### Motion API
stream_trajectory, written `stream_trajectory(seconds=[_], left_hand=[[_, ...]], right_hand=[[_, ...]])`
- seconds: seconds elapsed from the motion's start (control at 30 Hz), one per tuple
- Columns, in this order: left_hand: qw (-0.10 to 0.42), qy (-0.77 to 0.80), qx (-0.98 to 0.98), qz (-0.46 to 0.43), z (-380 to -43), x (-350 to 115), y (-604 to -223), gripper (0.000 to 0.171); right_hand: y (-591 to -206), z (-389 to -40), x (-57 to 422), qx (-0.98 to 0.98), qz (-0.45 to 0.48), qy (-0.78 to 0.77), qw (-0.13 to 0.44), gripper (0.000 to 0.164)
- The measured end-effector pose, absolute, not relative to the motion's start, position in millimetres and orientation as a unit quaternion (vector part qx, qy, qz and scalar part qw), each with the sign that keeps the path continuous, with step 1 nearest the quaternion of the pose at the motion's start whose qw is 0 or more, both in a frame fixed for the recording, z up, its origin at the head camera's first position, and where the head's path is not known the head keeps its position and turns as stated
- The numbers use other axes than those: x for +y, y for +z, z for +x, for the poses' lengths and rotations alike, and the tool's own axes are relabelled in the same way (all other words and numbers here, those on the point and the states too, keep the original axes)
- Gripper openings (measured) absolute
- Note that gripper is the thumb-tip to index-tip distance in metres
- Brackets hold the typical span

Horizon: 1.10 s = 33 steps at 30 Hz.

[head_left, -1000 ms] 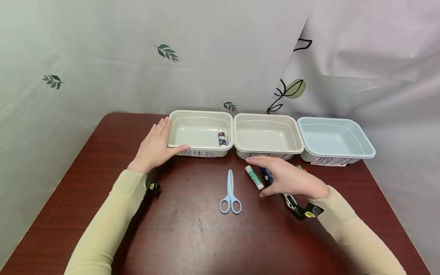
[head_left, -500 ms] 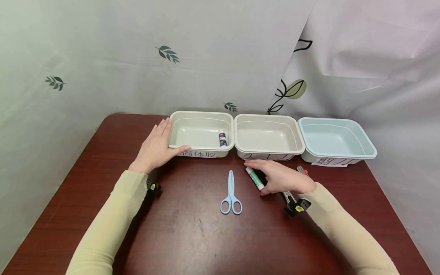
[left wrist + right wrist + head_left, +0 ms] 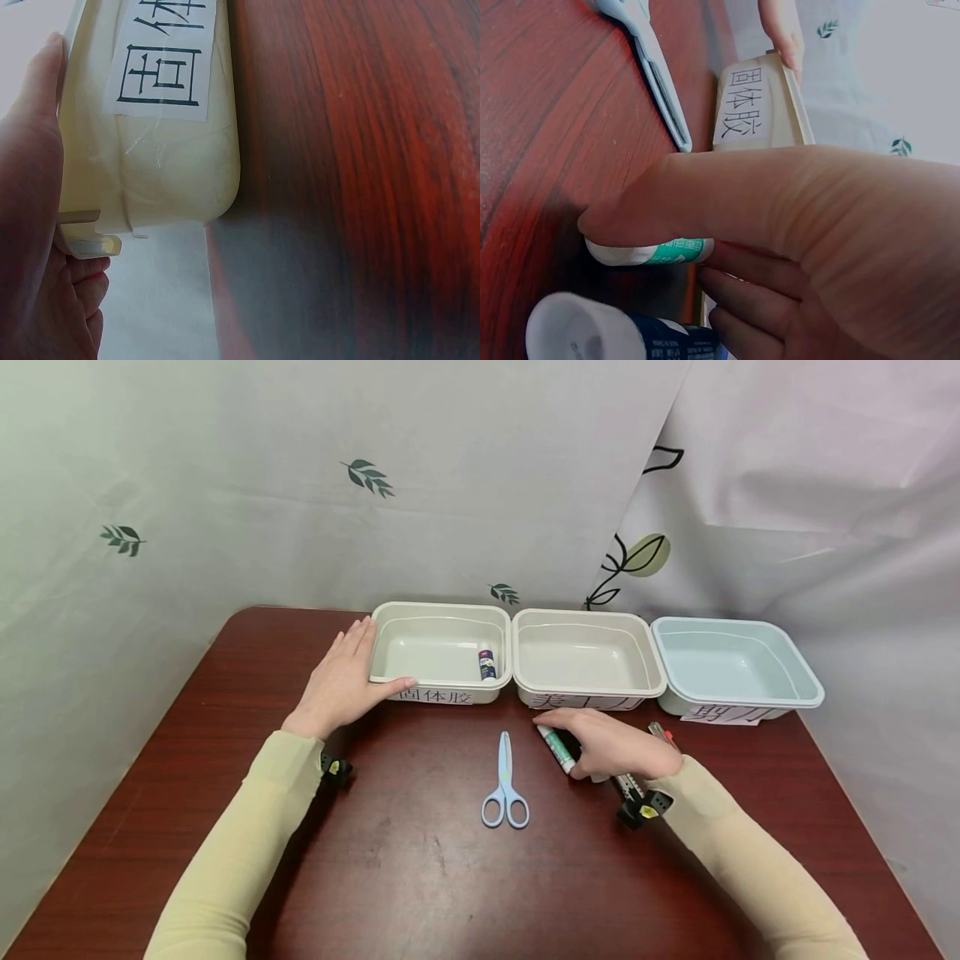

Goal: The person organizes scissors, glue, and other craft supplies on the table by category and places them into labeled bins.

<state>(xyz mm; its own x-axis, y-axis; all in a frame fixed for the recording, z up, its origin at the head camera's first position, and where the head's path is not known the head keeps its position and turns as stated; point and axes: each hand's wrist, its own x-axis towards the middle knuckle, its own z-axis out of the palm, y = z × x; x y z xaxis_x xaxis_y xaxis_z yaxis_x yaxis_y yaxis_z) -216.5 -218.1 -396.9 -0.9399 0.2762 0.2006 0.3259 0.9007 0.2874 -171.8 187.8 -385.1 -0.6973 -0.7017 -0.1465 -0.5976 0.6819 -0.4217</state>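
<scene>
My left hand (image 3: 335, 681) rests with straight fingers along the left side of a cream plastic box (image 3: 442, 687), its thumb lying over the front rim. A paper label (image 3: 165, 67) marks this box's front, and a dark-blue glue stick (image 3: 487, 665) lies inside. My right hand (image 3: 611, 745) pinches a green-and-white glue stick (image 3: 557, 750) by its ends, thumb at the near end and fingers at the far one. Close beside it, a navy glue stick with a white cap (image 3: 585, 334) shows in the right wrist view; the hand hides it from the head view.
Light-blue scissors (image 3: 505, 785) lie left of the right hand. A utility knife (image 3: 627, 787) is partly under the right wrist, with a red-and-grey item (image 3: 663, 735) behind. A beige box (image 3: 588, 681) and a pale-blue box (image 3: 738, 693) continue the row at the back.
My right hand has moved slightly left and its thumb and fingers have closed on the ends of the green glue stick. The left hand stays at the cream box.
</scene>
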Motion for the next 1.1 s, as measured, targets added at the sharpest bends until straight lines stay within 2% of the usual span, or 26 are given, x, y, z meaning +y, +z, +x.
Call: stream_trajectory(seconds=[0.5, 1.1], left_hand=[[0.077, -0.158, -0.972, -0.156, -216, -218, -397, 0.120], [0.073, -0.163, -0.972, -0.153, -216, -218, -397, 0.120]], right_hand=[[-383, -171, 187, 0.907, -0.355, -0.175, 0.146, 0.080], [-373, -165, 188, 0.899, -0.376, -0.197, 0.108, 0.080]])
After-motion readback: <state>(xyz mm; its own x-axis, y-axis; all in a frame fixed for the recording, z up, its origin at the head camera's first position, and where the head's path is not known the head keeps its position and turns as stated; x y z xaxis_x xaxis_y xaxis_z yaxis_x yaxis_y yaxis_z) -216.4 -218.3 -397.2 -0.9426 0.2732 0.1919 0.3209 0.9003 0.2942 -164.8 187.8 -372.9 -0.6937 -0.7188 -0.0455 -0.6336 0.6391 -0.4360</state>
